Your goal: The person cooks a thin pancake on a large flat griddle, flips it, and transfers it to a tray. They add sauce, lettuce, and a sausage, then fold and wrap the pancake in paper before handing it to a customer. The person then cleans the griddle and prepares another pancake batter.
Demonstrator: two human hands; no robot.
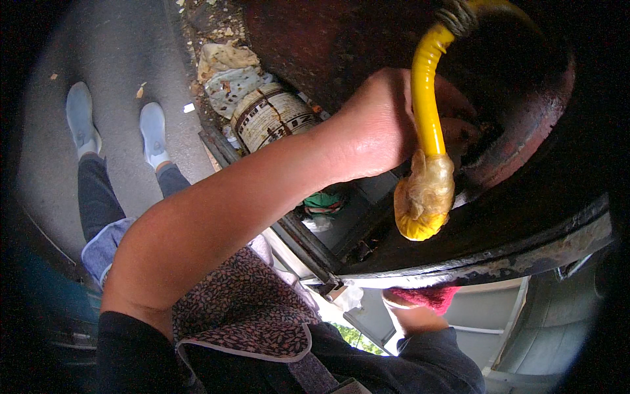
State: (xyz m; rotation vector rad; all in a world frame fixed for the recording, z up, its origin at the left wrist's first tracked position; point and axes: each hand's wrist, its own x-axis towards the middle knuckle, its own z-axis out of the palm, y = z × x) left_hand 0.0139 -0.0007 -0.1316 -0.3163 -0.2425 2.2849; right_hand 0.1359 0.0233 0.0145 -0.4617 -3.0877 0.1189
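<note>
My left arm crosses the view from the lower left. My left hand (384,118) is bent at the wrist over a dark, rusty metal surface. Its fingers reach into deep shadow beside a curved reddish metal rim (531,147), so what they touch is hidden. A yellow hose (427,93) hangs in front of the hand. Cloudy plastic film or tape (433,177) wraps the hose's lower end, and metal wire (457,19) winds round its upper part. My right forearm (418,317) rises at lower right, with pink-red fabric (428,297) at its far end. That hand is hidden behind a dark metal edge.
Below my left wrist lie a stained tin (275,118) bearing writing, dirty crumpled cloth or paper (229,64) and a green crumpled item (322,202). A metal frame rail (305,241) runs in front of my patterned apron (246,305). My shoes (152,125) stand on grey pavement (118,59).
</note>
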